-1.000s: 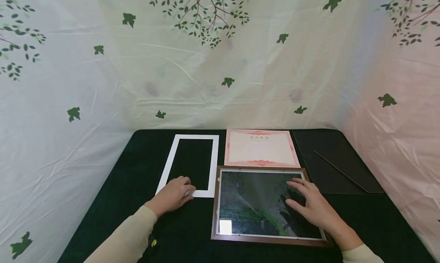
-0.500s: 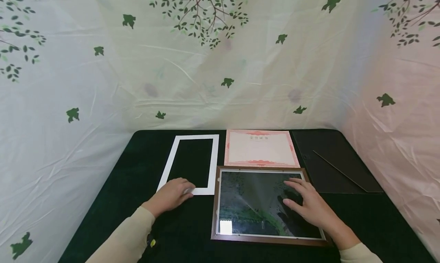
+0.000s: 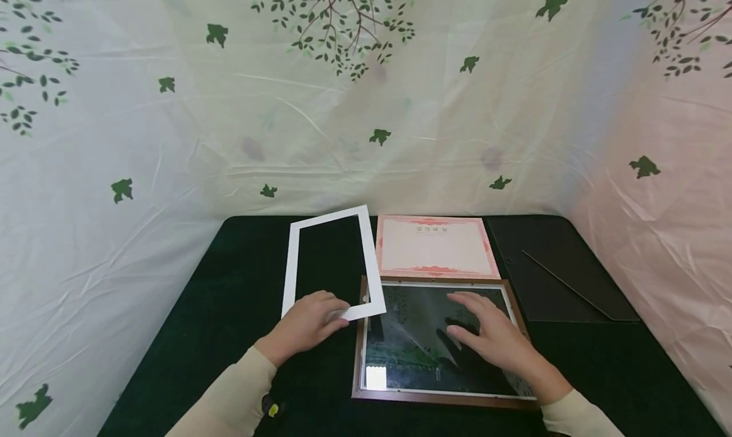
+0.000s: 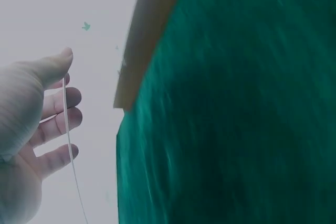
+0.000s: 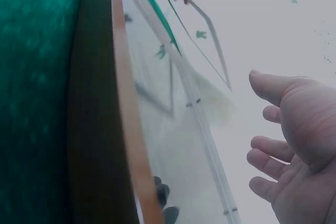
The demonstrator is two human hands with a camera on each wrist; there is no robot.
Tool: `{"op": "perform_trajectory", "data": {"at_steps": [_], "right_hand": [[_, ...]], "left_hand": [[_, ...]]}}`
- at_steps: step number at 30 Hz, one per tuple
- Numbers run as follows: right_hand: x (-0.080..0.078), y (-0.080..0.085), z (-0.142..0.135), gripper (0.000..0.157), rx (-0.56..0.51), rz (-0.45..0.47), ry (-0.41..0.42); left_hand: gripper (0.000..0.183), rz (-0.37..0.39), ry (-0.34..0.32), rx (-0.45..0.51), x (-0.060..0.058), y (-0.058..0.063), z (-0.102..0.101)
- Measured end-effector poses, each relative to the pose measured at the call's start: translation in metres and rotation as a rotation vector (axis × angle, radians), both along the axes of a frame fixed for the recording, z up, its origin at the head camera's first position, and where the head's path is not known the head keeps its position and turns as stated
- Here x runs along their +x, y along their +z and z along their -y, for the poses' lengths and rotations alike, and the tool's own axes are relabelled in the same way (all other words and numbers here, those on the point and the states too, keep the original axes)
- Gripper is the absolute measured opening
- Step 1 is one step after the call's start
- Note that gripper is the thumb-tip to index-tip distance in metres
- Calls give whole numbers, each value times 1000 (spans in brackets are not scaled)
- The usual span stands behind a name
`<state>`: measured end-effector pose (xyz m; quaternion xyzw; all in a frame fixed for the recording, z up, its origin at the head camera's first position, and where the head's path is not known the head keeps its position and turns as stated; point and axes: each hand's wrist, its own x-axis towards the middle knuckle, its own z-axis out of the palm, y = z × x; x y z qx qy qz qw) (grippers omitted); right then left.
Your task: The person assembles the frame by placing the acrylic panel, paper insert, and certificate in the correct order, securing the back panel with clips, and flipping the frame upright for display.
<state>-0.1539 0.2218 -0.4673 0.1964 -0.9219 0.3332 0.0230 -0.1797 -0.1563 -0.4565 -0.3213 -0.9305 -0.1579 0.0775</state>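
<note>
My left hand [image 3: 311,322] pinches the near edge of a white picture mat [image 3: 371,265], a rectangular border with a large opening. Lifted and tilted, the mat overlaps the left side of a brown picture frame [image 3: 434,396]. In the left wrist view the mat [image 4: 73,166] shows edge-on as a thin line between thumb and fingers. Over the right part of the frame's reflective glass [image 3: 412,335], my right hand [image 3: 494,335] is spread with nothing in it. The right wrist view shows that hand [image 5: 299,145] apart from the frame's rim [image 5: 126,119].
A pink-bordered certificate [image 3: 431,246] lies just behind the frame. To its right is a black backing board [image 3: 572,246] with a thin slanting line across it. Dark green cloth [image 3: 229,297] covers the table, and a leaf-printed curtain [image 3: 320,132] surrounds it.
The white mat has risen off the cloth, tilted, and shifted right with my left hand. My right hand has moved left over the glass.
</note>
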Motion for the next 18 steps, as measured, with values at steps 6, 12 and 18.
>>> {"op": "perform_trajectory", "data": {"at_steps": [6, 12, 18], "right_hand": [[-4, 7, 25, 66, -83, -4, 40], [-9, 15, 52, 70, -220, -2, 44], [-12, 15, 67, 64, -339, -33, 12]], "left_hand": [[29, -99, -34, 74, 5, 6, -31], [29, -155, -15, 158, 7, 7, -60], [32, -154, 19, 237, 8, 6, -81]]}}
